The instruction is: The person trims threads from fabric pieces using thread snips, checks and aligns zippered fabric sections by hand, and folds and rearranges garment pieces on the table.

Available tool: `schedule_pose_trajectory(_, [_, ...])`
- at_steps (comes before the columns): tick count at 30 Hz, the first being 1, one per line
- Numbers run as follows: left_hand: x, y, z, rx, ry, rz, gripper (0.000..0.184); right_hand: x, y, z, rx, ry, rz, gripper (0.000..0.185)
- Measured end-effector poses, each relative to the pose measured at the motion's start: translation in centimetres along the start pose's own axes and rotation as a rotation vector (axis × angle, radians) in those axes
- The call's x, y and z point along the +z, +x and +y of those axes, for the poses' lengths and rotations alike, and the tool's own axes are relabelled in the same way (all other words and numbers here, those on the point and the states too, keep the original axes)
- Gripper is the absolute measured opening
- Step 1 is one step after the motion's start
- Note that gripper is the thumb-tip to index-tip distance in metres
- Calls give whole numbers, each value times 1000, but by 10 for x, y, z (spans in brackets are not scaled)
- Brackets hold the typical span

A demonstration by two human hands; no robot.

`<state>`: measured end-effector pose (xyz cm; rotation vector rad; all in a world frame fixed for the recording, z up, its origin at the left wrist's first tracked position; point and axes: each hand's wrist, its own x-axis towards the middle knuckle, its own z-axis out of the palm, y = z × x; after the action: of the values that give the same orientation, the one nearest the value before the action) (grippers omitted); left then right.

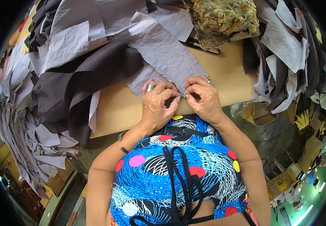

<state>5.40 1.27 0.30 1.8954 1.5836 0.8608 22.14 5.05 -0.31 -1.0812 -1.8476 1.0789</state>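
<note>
A light grey fabric piece point(166, 49) lies slantwise over the table, and its near corner reaches both hands. My left hand point(159, 101) pinches that corner between thumb and forefinger, with a silver ring on one finger. Close beside it, my right hand point(202, 97) pinches the same corner from the other side. The fingertips nearly meet at the fabric's edge. Another grey layer point(144, 79) lies under and to the left of the held piece. Dark fabric pieces point(91, 79) are spread left of my hands.
The tan table point(227, 71) has its near edge just below my hands. Heaped grey and dark cloth hangs over its left side point(19, 113) and right side point(283, 52). At the back sits a yellowish fibrous bundle point(223, 19), near a black hooked object point(204, 48). A yellow crate point(281, 184) stands lower right.
</note>
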Motion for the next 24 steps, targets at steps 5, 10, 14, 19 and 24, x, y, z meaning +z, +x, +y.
schedule_pose_trajectory(5, [-2, 2, 2, -1, 9, -11, 6, 0, -1, -2, 23, 16, -25, 9])
schedule_pose_trajectory(10, [-1, 2, 2, -3, 21, -19, 6, 3, 0, -1, -50, -51, -11, 9])
schedule_pose_trajectory(14, [3, 1, -2, 32, 32, 2, 6, 6, 0, -1, -86, -70, -17, 9])
schedule_pose_trajectory(19, [3, 1, -1, 1, -20, 8, 6, 4, -2, 1, -41, -72, 27, 11])
schedule_pose_trajectory(24, [1, -1, 0, -22, -38, -9, 7, 1, -2, 1, 1, -25, 23, 13])
